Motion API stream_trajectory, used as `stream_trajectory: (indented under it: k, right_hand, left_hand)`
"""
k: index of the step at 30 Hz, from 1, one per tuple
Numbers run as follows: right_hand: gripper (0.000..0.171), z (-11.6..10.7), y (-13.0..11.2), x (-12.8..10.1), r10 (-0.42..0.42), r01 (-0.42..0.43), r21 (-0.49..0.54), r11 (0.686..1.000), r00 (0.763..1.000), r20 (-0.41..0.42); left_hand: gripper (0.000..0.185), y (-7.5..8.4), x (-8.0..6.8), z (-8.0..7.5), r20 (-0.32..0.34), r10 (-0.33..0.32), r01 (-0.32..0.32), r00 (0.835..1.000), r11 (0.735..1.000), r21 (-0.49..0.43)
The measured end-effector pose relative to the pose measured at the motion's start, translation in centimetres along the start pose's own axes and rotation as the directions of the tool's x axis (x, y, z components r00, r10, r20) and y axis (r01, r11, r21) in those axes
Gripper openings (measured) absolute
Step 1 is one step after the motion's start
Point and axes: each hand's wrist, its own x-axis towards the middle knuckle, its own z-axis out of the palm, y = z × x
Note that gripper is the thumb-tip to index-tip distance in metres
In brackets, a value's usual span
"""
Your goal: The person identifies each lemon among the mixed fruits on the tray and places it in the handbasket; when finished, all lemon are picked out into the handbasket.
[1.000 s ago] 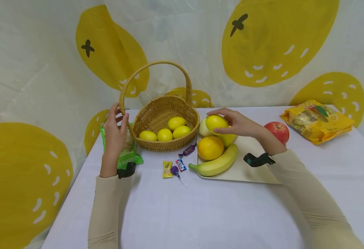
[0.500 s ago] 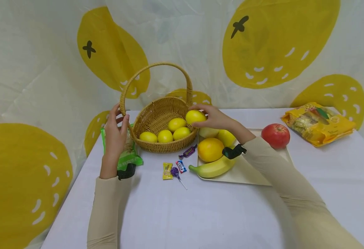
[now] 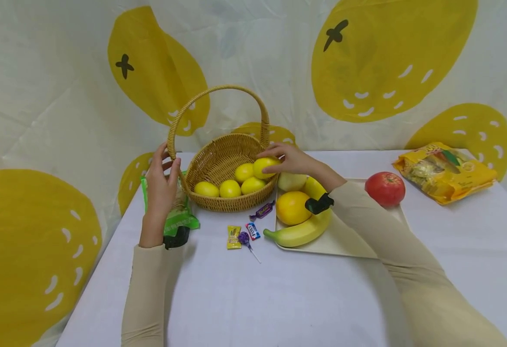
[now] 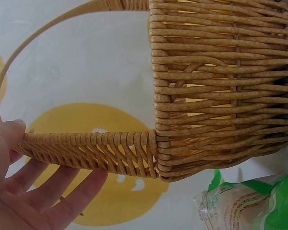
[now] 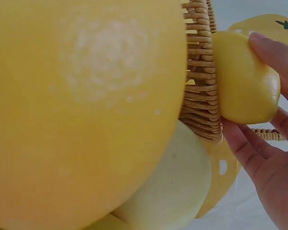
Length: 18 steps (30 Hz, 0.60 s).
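- While my left hand steadies the wicker basket, its fingers lie fairly straight under the base of the handle and the thumb rests on top, a loose hold rather than a tight one.
- My right hand reaches over the basket's right rim, fingers curled round a lemon.
- That lemon sits just inside the rim, above four other lemons in the basket.
- Beside the basket, the tray carries an orange and a banana.
- A green packet lies under my left wrist.
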Motion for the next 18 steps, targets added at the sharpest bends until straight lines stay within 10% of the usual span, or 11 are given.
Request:
stream_trajectory:
  k: [18]
  right_hand:
    - [0.046,0.59,0.44,0.84,0.072,-0.072,0.024,0.997,0.997,-0.009]
  left_hand:
    - [0.051,-0.10,0.15,0.04,0.006,-0.010,0.010,1.000,1.000,0.000]
